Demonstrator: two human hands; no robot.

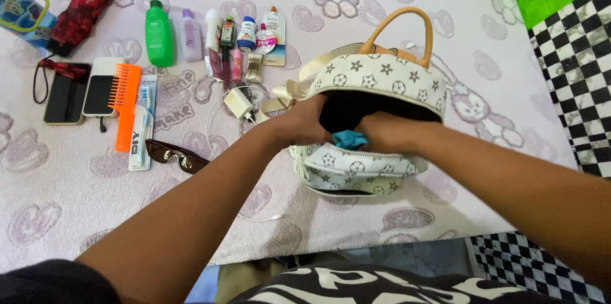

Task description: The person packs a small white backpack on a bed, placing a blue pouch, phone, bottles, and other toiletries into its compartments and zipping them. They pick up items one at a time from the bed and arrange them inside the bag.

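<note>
A white backpack [382, 81] patterned with stars and round motifs, with a tan handle [398, 21], lies open on the bed. Both of my hands reach into its dark opening. My left hand [305, 122] and my right hand [388, 132] meet at a small teal blue cloth item [349, 139] at the front rim of the opening. Their fingers are closed around it; the fingertips are partly hidden inside the bag.
On the lilac patterned bedsheet [76, 196] lie sunglasses [175, 154], an orange comb [124, 103], a packaged toothbrush [141, 126], two phones [79, 94], a white charger [238, 101], a green bottle [158, 33], several small toiletries [245, 36], a red folded umbrella [83, 8]. Checkered floor [576, 81] lies at the right.
</note>
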